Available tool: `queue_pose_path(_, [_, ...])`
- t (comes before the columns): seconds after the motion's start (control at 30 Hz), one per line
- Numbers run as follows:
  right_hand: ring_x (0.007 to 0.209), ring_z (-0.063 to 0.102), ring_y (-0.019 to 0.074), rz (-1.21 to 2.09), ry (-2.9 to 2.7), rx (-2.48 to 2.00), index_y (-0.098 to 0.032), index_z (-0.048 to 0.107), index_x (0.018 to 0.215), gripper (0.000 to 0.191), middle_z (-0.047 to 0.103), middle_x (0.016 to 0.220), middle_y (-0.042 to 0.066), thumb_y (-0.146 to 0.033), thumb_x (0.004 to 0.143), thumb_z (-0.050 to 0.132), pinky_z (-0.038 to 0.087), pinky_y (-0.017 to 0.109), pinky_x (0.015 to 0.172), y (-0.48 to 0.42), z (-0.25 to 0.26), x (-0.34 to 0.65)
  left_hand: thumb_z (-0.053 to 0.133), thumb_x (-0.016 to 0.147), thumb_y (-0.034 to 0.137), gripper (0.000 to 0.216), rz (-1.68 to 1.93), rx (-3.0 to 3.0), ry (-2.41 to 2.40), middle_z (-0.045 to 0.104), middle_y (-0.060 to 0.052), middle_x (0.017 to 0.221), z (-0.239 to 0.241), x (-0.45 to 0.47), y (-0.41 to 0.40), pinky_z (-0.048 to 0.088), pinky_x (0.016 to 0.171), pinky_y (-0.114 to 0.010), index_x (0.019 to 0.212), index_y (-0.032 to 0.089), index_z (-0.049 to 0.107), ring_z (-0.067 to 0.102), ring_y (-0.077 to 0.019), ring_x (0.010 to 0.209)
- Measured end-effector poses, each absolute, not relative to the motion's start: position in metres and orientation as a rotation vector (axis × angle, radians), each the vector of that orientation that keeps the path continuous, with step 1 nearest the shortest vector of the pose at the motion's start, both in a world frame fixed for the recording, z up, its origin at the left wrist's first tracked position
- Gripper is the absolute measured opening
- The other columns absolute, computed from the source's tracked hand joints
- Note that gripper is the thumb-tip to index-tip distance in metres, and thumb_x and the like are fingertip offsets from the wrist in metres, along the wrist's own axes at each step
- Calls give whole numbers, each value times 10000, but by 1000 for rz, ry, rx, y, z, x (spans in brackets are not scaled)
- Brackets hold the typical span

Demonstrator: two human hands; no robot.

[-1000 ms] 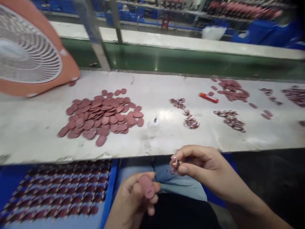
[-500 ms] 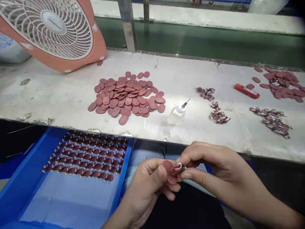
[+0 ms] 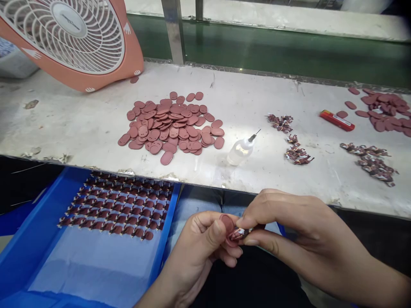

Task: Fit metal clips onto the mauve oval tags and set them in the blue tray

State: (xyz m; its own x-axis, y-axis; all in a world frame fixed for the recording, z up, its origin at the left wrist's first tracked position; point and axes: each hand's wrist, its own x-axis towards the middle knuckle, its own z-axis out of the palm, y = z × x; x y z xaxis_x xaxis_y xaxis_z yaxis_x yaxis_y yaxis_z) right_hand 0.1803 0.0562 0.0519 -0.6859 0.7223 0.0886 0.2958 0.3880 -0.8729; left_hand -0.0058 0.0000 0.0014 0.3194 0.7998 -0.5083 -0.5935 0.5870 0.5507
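My left hand point(image 3: 201, 244) pinches a reddish-brown oval base point(image 3: 227, 222) between thumb and fingers, below the table's front edge. My right hand point(image 3: 292, 233) grips a small painted figurine point(image 3: 238, 233) with thumb and forefinger and holds it against the base. Fingers partly hide both pieces, so I cannot tell how firmly they join. On the table beyond my hands stands a clear squeeze bottle point(image 3: 240, 152) with a thin needle tip. Loose figurines point(image 3: 298, 154) lie in small clusters to its right, and a heap of oval bases point(image 3: 173, 124) is to its left.
A blue tray point(image 3: 176, 205) at lower left holds rows of figurines on bases point(image 3: 118, 205). An orange fan point(image 3: 136, 55) stands at the table's back left. Toward the right lie a red box-like stick point(image 3: 337, 120), more figurines point(image 3: 375, 167) and more oval bases point(image 3: 385, 107).
The figurine has tilted and sunk lower against the base, with my right fingers moved further over it. My left hand keeps its hold. The camera view has shifted slightly.
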Motion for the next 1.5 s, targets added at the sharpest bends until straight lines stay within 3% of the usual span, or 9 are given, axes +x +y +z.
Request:
queue_pose_path(0.27, [791,669,101,1128,-2296,-811,-275,634,1050,129,719,902,-31,-170,976,625,539,207,718,55,54,179,792,751,519,370,943,252,806,603,8,627,3,-4,0,445,523,-153,732,149,779,521,-64,535])
queue_pose_path(0.63, [869,669,85,1120,-2318,-745,-256,613,1045,139,728,975,-32,-139,971,631,540,180,785,53,50,174,757,803,501,382,953,254,775,554,11,611,5,-5,-4,396,578,-176,695,135,739,472,-80,576])
queue_pose_path(0.87, [832,646,77,1088,-2238,-699,-150,654,1020,153,727,931,3,-26,933,630,514,157,783,51,50,170,776,789,488,359,968,218,801,567,10,616,3,-6,-7,430,579,-169,702,141,750,483,-70,562])
queue_pose_path(1.13, [824,636,70,1094,-2248,-703,-168,643,978,142,713,920,-16,-34,930,637,504,170,766,53,46,166,761,812,475,340,987,211,784,569,14,628,0,-9,-10,447,575,-147,743,142,771,519,-57,571])
queue_pose_path(1.37, [835,649,80,1144,-2271,-698,-208,644,1071,171,712,923,-23,-92,945,644,518,175,783,57,55,161,797,754,511,368,1015,180,718,627,3,642,-7,-14,-10,491,511,-124,737,144,776,578,-50,527])
queue_pose_path(1.5, [857,626,116,1046,-2270,-741,-227,600,1233,332,670,946,-6,-195,920,704,529,203,772,58,57,161,795,772,482,318,1029,120,668,695,-16,716,-14,-17,-10,515,505,-105,817,167,796,629,-56,577])
